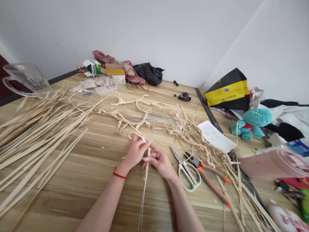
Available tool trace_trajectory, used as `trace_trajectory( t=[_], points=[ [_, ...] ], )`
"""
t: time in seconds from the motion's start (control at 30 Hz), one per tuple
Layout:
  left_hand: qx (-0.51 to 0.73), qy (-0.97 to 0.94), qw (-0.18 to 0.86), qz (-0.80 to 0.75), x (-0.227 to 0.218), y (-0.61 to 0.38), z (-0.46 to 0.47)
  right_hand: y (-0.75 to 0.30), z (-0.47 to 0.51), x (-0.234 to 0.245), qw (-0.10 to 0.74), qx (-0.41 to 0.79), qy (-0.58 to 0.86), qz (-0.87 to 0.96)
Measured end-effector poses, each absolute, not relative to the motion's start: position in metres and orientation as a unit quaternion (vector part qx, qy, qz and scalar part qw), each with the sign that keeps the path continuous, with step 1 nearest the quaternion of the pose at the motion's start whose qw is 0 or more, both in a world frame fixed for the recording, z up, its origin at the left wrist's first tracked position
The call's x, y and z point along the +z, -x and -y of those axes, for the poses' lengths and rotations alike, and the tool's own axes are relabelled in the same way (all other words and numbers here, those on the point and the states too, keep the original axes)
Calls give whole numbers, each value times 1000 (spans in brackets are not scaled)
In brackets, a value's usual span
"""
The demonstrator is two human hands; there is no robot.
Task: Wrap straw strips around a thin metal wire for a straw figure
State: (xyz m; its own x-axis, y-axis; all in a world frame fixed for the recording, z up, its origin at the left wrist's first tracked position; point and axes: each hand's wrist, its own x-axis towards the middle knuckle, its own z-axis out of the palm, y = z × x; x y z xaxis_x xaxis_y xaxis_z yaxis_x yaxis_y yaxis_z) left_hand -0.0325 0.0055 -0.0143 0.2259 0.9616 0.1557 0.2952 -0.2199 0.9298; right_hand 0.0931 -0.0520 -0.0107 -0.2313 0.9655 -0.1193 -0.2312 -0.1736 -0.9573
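— What's the room like?
— White walls meet in a corner behind a pale wood-grain surface [96,180] strewn with straw strips [36,135].
— And counted?
— Two hands: the left hand [135,151] and right hand [158,162] both pinch one straw-wrapped wire [146,174], at the surface's near middle. One pair of scissors [187,172] and one pair of pliers [209,177] lie just right; two sandals [131,73] sit by the far wall.

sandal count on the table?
2. Left sandal lies at the far edge behind the green box. Right sandal lies beside the black bag. Boxes cover part of the left one; more may be hidden.
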Motion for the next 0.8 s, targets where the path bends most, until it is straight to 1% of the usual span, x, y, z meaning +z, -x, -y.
trace_trajectory(
  t=[0.47,0.8],
  points=[
    [409,-660,442,-449,-16,31,-6,-94,51,-12,459,651,403,451],
    [400,-688,428,-429,-11,32,-3,-94,52,-12,464,659,390,446]
  ],
)
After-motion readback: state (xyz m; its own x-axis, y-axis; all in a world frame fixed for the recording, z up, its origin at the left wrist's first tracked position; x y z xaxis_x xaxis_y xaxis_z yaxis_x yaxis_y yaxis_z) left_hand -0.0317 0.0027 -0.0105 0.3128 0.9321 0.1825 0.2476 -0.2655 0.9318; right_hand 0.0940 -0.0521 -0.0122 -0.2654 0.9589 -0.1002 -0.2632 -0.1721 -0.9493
